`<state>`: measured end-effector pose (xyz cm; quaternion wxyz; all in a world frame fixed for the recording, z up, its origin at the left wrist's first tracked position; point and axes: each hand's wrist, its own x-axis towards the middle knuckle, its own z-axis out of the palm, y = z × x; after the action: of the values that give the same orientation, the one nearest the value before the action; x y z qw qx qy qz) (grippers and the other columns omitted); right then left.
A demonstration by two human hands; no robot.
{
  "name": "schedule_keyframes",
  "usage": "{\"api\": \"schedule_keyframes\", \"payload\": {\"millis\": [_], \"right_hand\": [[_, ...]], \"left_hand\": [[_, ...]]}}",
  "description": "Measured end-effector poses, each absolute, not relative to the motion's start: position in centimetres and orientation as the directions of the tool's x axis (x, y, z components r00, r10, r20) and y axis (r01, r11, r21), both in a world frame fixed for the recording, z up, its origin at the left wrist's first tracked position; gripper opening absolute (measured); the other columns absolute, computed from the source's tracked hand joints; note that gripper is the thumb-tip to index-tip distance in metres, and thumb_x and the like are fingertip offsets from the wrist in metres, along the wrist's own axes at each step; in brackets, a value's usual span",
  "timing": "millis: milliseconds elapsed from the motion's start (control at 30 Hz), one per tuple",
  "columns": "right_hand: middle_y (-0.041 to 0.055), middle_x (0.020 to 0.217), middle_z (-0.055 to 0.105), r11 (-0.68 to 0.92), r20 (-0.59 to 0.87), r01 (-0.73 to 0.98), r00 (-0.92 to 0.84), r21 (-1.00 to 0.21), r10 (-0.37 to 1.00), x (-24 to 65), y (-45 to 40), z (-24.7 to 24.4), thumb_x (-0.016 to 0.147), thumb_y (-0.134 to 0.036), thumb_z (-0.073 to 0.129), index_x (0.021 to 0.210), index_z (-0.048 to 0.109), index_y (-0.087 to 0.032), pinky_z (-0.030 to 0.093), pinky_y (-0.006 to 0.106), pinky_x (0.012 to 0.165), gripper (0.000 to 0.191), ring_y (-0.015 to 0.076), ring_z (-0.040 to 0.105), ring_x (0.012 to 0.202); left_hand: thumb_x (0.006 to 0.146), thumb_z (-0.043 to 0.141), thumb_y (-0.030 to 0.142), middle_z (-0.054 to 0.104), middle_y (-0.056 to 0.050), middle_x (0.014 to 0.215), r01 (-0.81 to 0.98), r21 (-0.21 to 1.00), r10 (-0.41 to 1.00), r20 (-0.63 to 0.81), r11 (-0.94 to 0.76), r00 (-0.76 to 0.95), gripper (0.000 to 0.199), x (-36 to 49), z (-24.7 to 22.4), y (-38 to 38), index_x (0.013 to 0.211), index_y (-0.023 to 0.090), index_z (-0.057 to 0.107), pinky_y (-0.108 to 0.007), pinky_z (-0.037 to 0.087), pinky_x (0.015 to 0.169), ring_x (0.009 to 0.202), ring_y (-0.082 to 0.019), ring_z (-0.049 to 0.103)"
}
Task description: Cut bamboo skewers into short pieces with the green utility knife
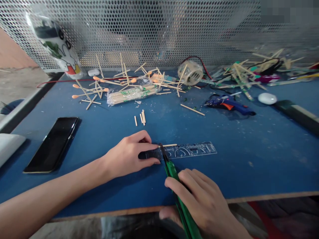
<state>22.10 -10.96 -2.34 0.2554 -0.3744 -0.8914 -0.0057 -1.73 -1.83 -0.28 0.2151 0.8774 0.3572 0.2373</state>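
A clear ruler point(199, 150) lies on the blue table, with a thin wooden stick point(170, 145) along its upper edge. My left hand point(132, 151) presses on the ruler's left part, its fingertips at the stick's left end. My right hand point(199, 196) is closed round a green cutter point(183, 205), whose dark blade rests across the ruler and touches the stick beside my left fingertips. Several short cut sticks point(142, 118) lie above my left hand.
A black phone point(52, 144) lies at left. Behind are a bag of sticks point(133, 94), stick structures point(96, 94), a clear round container point(190, 73) and a bottle point(59, 49). A blue glue gun point(229, 103) and a white oval object point(267, 98) are at right.
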Motion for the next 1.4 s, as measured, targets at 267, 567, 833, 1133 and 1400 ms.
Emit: {"api": "schedule_keyframes", "payload": {"millis": [267, 567, 833, 1133, 1400], "right_hand": [[0.0037, 0.081, 0.054, 0.723, 0.456, 0.665, -0.594, -0.186, 0.663, 22.26, -10.99, -2.40, 0.095, -0.041, 0.056, 0.109, 0.060, -0.017, 0.037, 0.034, 0.063, 0.028, 0.0198, 0.048, 0.068], [0.0028, 0.079, 0.054, 0.721, 0.470, 0.670, -0.587, -0.176, 0.660, 22.05, -10.87, -2.18, 0.098, -0.046, 0.052, 0.107, 0.061, -0.017, 0.038, 0.034, 0.064, 0.031, 0.0195, 0.049, 0.068], [0.0027, 0.080, 0.054, 0.727, 0.468, 0.661, -0.590, -0.189, 0.658, 22.08, -10.95, -2.43, 0.097, -0.051, 0.055, 0.108, 0.060, -0.018, 0.037, 0.035, 0.064, 0.035, 0.0195, 0.048, 0.068], [0.0031, 0.081, 0.056, 0.713, 0.462, 0.676, -0.579, -0.188, 0.671, 22.09, -11.03, -2.50, 0.096, -0.049, 0.056, 0.108, 0.060, -0.019, 0.039, 0.035, 0.064, 0.033, 0.0199, 0.050, 0.069], [0.0034, 0.082, 0.057, 0.702, 0.463, 0.691, -0.572, -0.174, 0.677, 21.92, -10.99, -2.46, 0.096, -0.053, 0.056, 0.109, 0.061, -0.019, 0.043, 0.036, 0.065, 0.037, 0.0205, 0.053, 0.069]], "left_hand": [[0.092, 0.073, 0.036, 0.063, -0.005, 0.104, 0.527, 0.549, 0.732, 0.259, -0.649, 0.630, 0.028, -1.72, -0.23, -1.69, 0.115, 0.020, 0.075, -0.029, 0.058, 0.078, 0.083, -0.014, 0.065], [0.094, 0.070, 0.040, 0.063, -0.005, 0.102, 0.525, 0.540, 0.725, 0.267, -0.658, 0.635, 0.027, -1.78, -0.52, -1.67, 0.113, 0.021, 0.075, -0.029, 0.058, 0.075, 0.080, -0.014, 0.064], [0.092, 0.073, 0.037, 0.062, -0.004, 0.101, 0.519, 0.565, 0.734, 0.254, -0.641, 0.630, 0.026, -1.76, -0.27, -1.75, 0.112, 0.020, 0.077, -0.028, 0.057, 0.076, 0.080, -0.014, 0.064], [0.092, 0.074, 0.037, 0.061, -0.003, 0.101, 0.518, 0.565, 0.732, 0.253, -0.643, 0.633, 0.027, -1.63, -0.35, -1.64, 0.113, 0.021, 0.076, -0.027, 0.056, 0.076, 0.081, -0.013, 0.063], [0.092, 0.072, 0.038, 0.061, -0.004, 0.102, 0.524, 0.563, 0.735, 0.246, -0.639, 0.632, 0.027, -1.80, -0.30, -1.70, 0.113, 0.021, 0.076, -0.028, 0.056, 0.075, 0.080, -0.013, 0.063]]}}
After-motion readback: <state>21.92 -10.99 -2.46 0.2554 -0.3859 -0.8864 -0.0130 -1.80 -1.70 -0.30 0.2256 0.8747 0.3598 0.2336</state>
